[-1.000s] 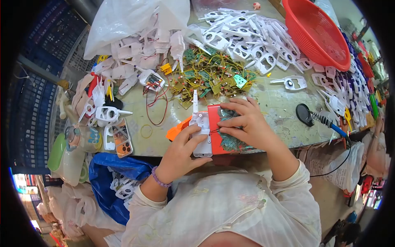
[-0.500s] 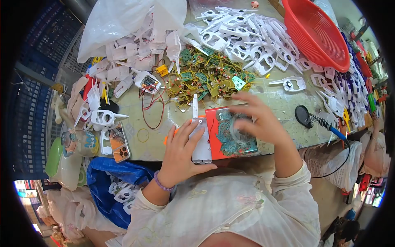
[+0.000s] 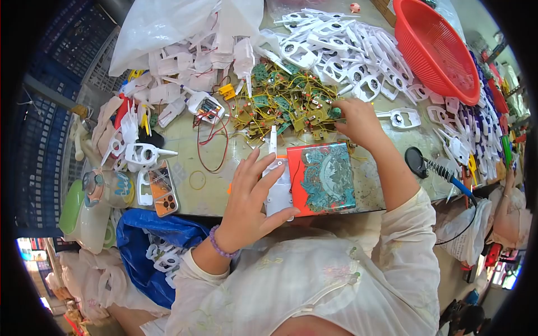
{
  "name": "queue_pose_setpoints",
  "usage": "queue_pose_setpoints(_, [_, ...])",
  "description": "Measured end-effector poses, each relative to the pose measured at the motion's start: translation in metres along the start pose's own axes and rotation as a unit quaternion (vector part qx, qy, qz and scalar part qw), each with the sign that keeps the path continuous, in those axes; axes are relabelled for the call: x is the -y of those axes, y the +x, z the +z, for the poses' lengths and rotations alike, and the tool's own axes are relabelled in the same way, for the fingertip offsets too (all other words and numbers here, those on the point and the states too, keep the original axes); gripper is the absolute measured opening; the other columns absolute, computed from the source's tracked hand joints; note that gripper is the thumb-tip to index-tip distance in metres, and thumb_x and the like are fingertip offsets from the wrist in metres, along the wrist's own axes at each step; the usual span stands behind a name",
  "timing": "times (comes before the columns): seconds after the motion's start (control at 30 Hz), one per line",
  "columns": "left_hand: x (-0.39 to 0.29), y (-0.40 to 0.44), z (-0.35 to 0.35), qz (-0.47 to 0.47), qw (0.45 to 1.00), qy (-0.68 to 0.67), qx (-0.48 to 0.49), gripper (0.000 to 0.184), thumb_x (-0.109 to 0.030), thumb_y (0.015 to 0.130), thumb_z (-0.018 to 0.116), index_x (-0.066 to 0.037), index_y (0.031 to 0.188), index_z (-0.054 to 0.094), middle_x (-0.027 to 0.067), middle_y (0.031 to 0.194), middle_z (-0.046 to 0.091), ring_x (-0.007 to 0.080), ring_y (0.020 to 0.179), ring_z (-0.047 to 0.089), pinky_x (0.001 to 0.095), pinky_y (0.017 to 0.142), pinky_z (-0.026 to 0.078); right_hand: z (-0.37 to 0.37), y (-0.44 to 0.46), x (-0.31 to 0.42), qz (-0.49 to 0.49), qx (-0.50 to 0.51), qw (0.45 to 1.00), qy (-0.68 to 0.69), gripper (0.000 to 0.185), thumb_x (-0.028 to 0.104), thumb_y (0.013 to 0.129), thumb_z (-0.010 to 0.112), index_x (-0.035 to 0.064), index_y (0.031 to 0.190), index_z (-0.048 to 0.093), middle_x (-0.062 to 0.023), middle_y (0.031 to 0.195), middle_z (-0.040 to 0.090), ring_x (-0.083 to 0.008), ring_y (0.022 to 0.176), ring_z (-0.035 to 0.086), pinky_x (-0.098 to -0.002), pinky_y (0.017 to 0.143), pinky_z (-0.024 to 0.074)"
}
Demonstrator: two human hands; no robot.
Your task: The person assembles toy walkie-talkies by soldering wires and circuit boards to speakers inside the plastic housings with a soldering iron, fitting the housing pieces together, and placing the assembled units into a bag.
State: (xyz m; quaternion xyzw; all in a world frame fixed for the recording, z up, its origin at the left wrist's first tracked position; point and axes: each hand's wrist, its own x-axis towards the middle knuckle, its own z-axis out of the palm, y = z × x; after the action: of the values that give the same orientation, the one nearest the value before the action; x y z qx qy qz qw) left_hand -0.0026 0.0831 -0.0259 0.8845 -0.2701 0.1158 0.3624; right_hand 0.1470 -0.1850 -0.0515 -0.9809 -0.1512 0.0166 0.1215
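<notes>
Along the front of the worktable (image 3: 208, 207), the left hand (image 3: 252, 196) is spread over a white plastic housing (image 3: 282, 190). Its fingers are wide apart and raised, where a second ago they rested on the part; thumb contact cannot be confirmed. The housing lies at the left side of a red book (image 3: 330, 179) with a teal printed cover, its narrow stem pointing away from the person.

The right hand (image 3: 358, 120) has moved off the book to the right side of a heap of wired circuit boards (image 3: 286, 109). Its fingers are curled and close together at a green circuit board (image 3: 334, 113); whether they grip it cannot be told. Result: only the left hand now attends the housing, and the book cover is uncovered.

Clearances: the near ends of housing and book sit close to the table's front edge. To the left, bare tabletop surrounds a yellow rubber band (image 3: 190, 180). To the right, a strip of tabletop separates the book from the soldering iron (image 3: 460, 186). A single white frame (image 3: 412, 117) lies just beyond the right wrist. Farther back, piled white frames (image 3: 336, 50) and a red basket (image 3: 428, 61) bound the reach
</notes>
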Motion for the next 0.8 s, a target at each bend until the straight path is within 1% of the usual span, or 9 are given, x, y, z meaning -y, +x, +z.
queue_pose_setpoints(0.2, [0.003,0.007,-0.001,0.018,1.0,-0.016,0.002,0.067,-0.032,0.072,0.079,-0.01,0.129,0.051,0.0141,0.139,0.043,0.0423,0.132,0.034,0.0555,0.105,0.029,0.002,-0.002,-0.011,-0.005,-0.022,0.998,0.066,0.041,0.018,0.069,0.071,0.0112,0.109,0.063,-0.0114,0.104,0.061,-0.0302,0.101,0.057,-0.0406,0.087,0.0441])
queue_pose_setpoints(0.37, [0.007,0.014,-0.012,0.036,0.999,-0.02,-0.02,0.064,-0.028,0.072,0.078,-0.009,0.127,0.053,0.0146,0.138,0.044,0.0418,0.131,0.036,0.0529,0.105,0.031,-0.022,-0.019,0.0,-0.019,-0.187,0.969,0.161,0.051,0.013,0.069,0.067,0.008,0.119,0.059,-0.016,0.102,0.059,-0.0339,0.099,0.055,-0.0404,0.09,0.044])
queue_pose_setpoints(0.43, [0.008,0.018,-0.02,0.03,0.999,-0.035,-0.022,0.064,-0.022,0.072,0.078,-0.01,0.129,0.051,0.0161,0.137,0.045,0.0418,0.134,0.032,0.0505,0.107,0.03,-0.024,-0.015,-0.015,0.023,-0.17,0.943,0.287,0.051,0.014,0.074,0.065,0.0083,0.124,0.058,-0.0117,0.101,0.059,-0.0243,0.093,0.059,-0.0345,0.086,0.0455])
queue_pose_setpoints(0.5, [0.006,0.026,-0.025,0.031,0.998,-0.05,-0.023,0.059,-0.02,0.074,0.076,-0.008,0.127,0.053,0.0158,0.136,0.046,0.0406,0.134,0.034,0.0496,0.107,0.03,-0.03,-0.016,-0.019,0.085,-0.145,0.866,0.472,0.044,0.018,0.083,0.063,0.0035,0.125,0.056,-0.0065,0.102,0.06,-0.0134,0.09,0.059,-0.0288,0.081,0.0473])
queue_pose_setpoints(0.57, [0.004,0.031,-0.026,0.016,0.994,-0.111,-0.006,0.052,-0.017,0.076,0.073,-0.006,0.123,0.056,0.0153,0.133,0.049,0.0371,0.133,0.037,0.0466,0.107,0.031,-0.036,-0.014,-0.027,0.099,-0.139,0.693,0.7,0.044,0.014,0.085,0.061,-0.0012,0.125,0.053,-0.0079,0.105,0.061,-0.0151,0.092,0.06,-0.0301,0.079,0.0495])
queue_pose_setpoints(0.6, [0.006,0.035,-0.025,0.016,0.994,-0.11,-0.008,0.052,-0.017,0.076,0.073,-0.006,0.123,0.056,0.0153,0.133,0.049,0.0371,0.133,0.037,0.0466,0.107,0.031,-0.037,-0.015,-0.035,0.069,-0.107,0.632,0.764,0.046,0.013,0.086,0.058,-0.0032,0.128,0.049,-0.0092,0.108,0.061,-0.0175,0.093,0.061,-0.0319,0.081,0.0515])
queue_pose_setpoints(0.63, [0.009,0.04,-0.024,0.027,0.992,-0.121,0.002,0.049,-0.018,0.077,0.073,-0.006,0.122,0.057,0.0151,0.13,0.052,0.0357,0.129,0.041,0.0452,0.105,0.034,-0.039,-0.017,-0.032,0.068,-0.106,0.633,0.764,0.046,0.013,0.086,0.058,-0.0032,0.128,0.049,-0.0092,0.108,0.061,-0.0175,0.093,0.061,-0.0319,0.081,0.0515])
queue_pose_setpoints(0.7, [0.009,0.051,-0.02,0.038,0.991,-0.131,0.008,0.046,-0.02,0.078,0.073,-0.006,0.12,0.059,0.0148,0.126,0.055,0.0343,0.126,0.045,0.0438,0.103,0.037,-0.046,-0.024,-0.02,0.009,0.002,0.49,0.871,0.045,0.014,0.088,0.053,-0.0035,0.129,0.046,-0.0121,0.111,0.06,-0.0207,0.096,0.061,-0.034,0.085,0.052])
queue_pose_setpoints(0.8, [0.0,0.068,-0.014,0.05,0.992,-0.113,-0.035,0.041,-0.019,0.079,0.072,-0.004,0.116,0.06,0.013,0.114,0.062,0.0323,0.111,0.056,0.0407,0.094,0.043,-0.049,-0.031,0.001,-0.088,0.101,0.456,0.88,0.047,0.012,0.088,0.05,-0.0039,0.132,0.043,-0.0154,0.117,0.058,-0.0242,0.103,0.06,-0.0366,0.089,0.0515])
